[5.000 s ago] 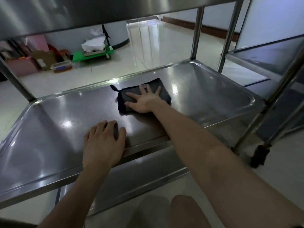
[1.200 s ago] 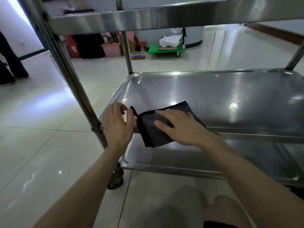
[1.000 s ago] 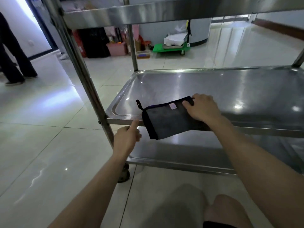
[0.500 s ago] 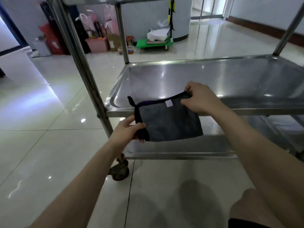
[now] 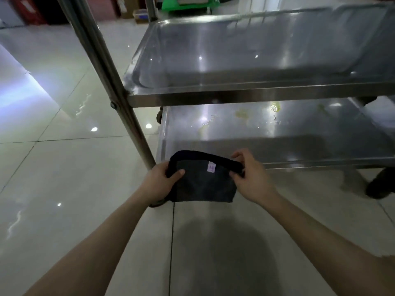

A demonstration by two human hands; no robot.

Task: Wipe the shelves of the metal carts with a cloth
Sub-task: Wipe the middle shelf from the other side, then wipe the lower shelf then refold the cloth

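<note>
The cloth (image 5: 205, 184), dark grey with a darker hem and a tiny pale tag near the top edge, is held up in the air, pinched at its upper corners by the left hand (image 5: 159, 184) and right hand (image 5: 252, 180). It's hung just in front of the lower shelf (image 5: 267, 129), near the left corner. That steel shelf is dotted with yellowish smears toward the back, while the upper shelf (image 5: 245, 60) is seen shiny.

Our left forearm (image 5: 100, 244) and right forearm (image 5: 320, 233) show bare along their whole visible length. Our left hand (image 5: 158, 184) and right hand (image 5: 254, 182) are bare too. A small pale patch (image 5: 384, 256) sits by our right elbow; we cannot tell what it is.
</note>
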